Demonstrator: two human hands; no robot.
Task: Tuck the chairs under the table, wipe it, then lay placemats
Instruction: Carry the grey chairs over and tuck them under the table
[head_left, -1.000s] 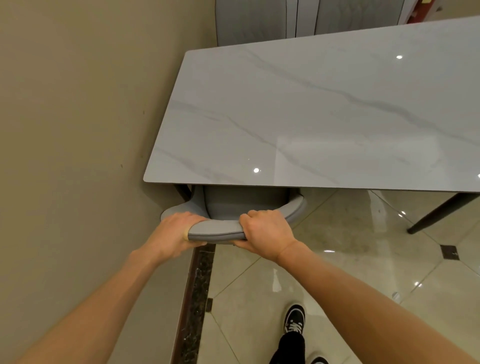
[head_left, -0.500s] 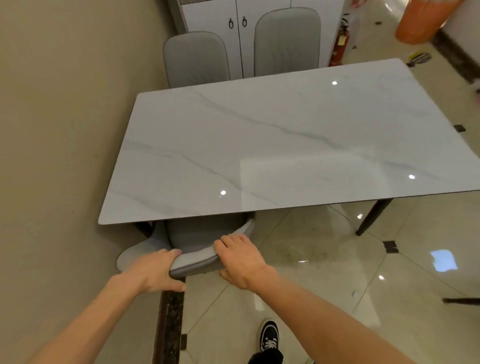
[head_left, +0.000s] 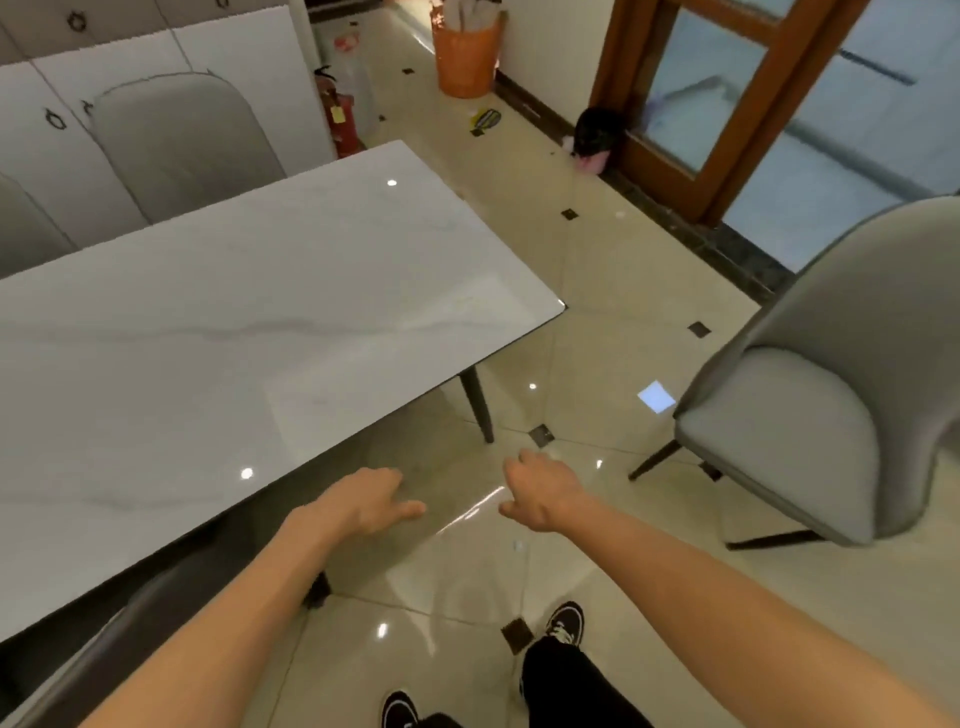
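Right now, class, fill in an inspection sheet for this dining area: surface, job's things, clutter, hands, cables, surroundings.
Surface: marble table top glossy, nothing lying on it.
Job's things: one grey chair stands out on the floor, apart from the table to the right; far-side chair pushed against the table's far edge; no cloth or placemats seen.
Clutter: orange bin, fire extinguisher, dark bag by the door.
Hands: left hand and right hand both held over the floor, holding nothing.
Cables: nothing seen.
Surroundings: white cabinets, wooden glass door, shiny tiled floor.
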